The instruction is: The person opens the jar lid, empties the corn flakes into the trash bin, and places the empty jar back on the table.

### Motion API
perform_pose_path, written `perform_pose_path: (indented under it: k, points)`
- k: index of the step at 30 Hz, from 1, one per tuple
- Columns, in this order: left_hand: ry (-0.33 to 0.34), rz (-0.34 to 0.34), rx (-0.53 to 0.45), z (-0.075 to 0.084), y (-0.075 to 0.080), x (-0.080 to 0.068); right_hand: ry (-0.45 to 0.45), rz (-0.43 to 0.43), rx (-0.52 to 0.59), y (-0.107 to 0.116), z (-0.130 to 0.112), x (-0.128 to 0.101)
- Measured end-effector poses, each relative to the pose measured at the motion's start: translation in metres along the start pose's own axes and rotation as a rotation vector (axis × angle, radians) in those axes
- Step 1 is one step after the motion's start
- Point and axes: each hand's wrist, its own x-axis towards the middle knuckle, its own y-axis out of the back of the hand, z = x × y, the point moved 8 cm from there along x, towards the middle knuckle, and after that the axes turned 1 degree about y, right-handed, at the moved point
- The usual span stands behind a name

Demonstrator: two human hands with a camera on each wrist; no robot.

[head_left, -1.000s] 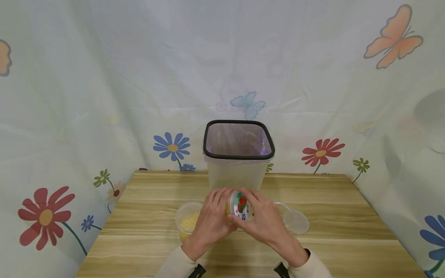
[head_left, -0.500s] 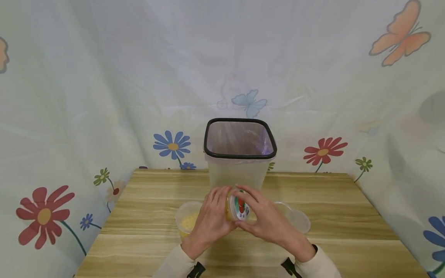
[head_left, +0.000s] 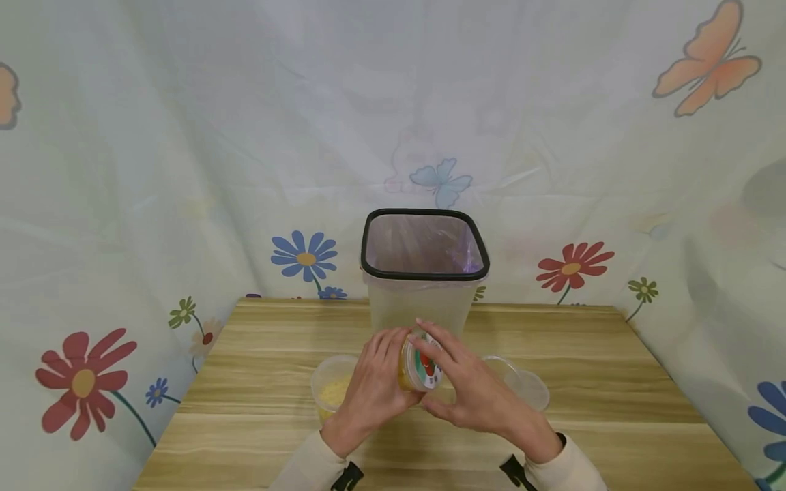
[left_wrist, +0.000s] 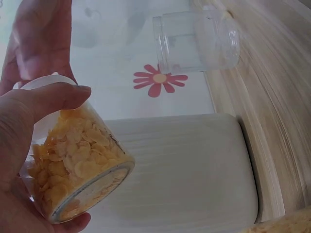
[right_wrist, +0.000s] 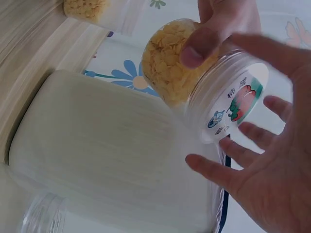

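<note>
- My left hand (left_wrist: 24,141) grips a clear jar of yellow flakes (left_wrist: 75,170), thumb curled over its side, the jar tilted with its base toward the camera.
- My right hand (left_wrist: 41,39) shows above, at the jar's far end.
- Behind the jar stands the pale, ribbed bin (left_wrist: 180,170).
- An empty clear jar (left_wrist: 197,41) sits on the wooden table (left_wrist: 277,97), well apart.
- A red flower (left_wrist: 158,80) is printed on the cloth beyond.

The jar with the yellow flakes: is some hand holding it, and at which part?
The left hand grips the jar of yellow flakes around its clear body. The right hand is spread at the lid, fingers straight, not gripping.
</note>
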Motion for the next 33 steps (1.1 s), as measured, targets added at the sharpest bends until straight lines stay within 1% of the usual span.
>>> perform_pose_path:
  k: [2, 4, 9, 11, 14, 16, 18, 21, 25, 30, 33]
  points:
    - [0.008, -0.011, -0.005, 0.000, 0.000, 0.000, -0.056, 0.006, 0.032, 0.003, 0.001, 0.000]
    - [0.018, -0.022, -0.007, 0.000, 0.000, 0.001, -0.110, 0.038, 0.041, 0.007, 0.003, 0.000]
    - [0.027, -0.034, -0.001, 0.001, 0.000, 0.002, -0.264, 0.121, -0.002, 0.015, 0.005, 0.001]
    - [0.027, -0.034, -0.002, 0.002, 0.001, 0.002, -0.336, 0.124, -0.024, 0.015, 0.007, 0.000]
    - [0.028, -0.035, -0.006, 0.004, 0.001, 0.003, -0.437, 0.104, -0.045, 0.012, 0.010, -0.002]
    - [0.028, -0.035, -0.005, 0.005, 0.002, 0.003, -0.480, 0.088, -0.060, 0.010, 0.012, -0.002]
    - [0.025, -0.034, -0.001, 0.006, 0.003, 0.004, -0.501, 0.080, -0.065, 0.009, 0.013, -0.003]
    - [0.021, -0.033, 0.004, 0.007, 0.003, 0.004, -0.499, 0.074, -0.067, 0.009, 0.013, -0.002]
    - [0.019, -0.031, 0.009, 0.007, 0.004, 0.004, -0.452, 0.075, -0.043, 0.010, 0.010, -0.001]
    - [0.022, -0.039, 0.016, 0.006, 0.003, 0.003, -0.322, 0.068, -0.019, 0.012, 0.005, 0.000]
    - [0.022, -0.039, 0.016, 0.006, 0.003, 0.003, -0.229, 0.061, -0.031, 0.013, 0.001, 0.002]
